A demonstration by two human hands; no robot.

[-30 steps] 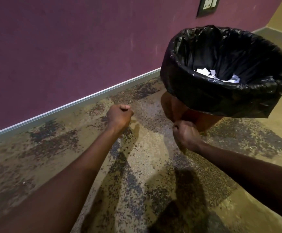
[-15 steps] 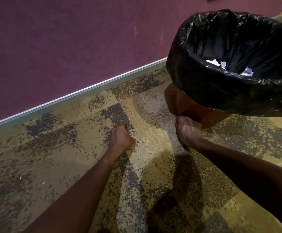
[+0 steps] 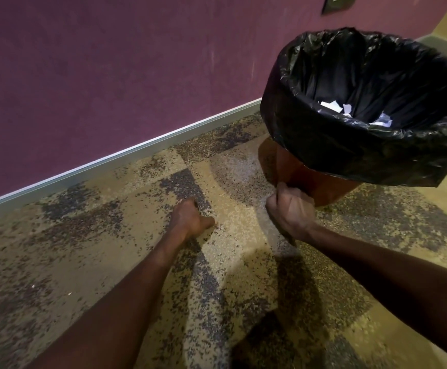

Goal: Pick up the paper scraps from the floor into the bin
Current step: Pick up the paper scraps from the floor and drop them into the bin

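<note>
Bin beside fisted right hand; left hand seemingly curled.

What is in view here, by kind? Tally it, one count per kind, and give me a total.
Hands: 2, the left hand and the right hand
Bin with black liner: 1
Paper scraps showing inside the bin: 3
White specks on the carpet: 2
Wall plate: 1
Total: 9

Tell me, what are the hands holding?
Right hand is fisted beside the brown bin; a hold cannot be told. Left hand reaches down at the speckled carpet; its fingers are hidden.
</note>
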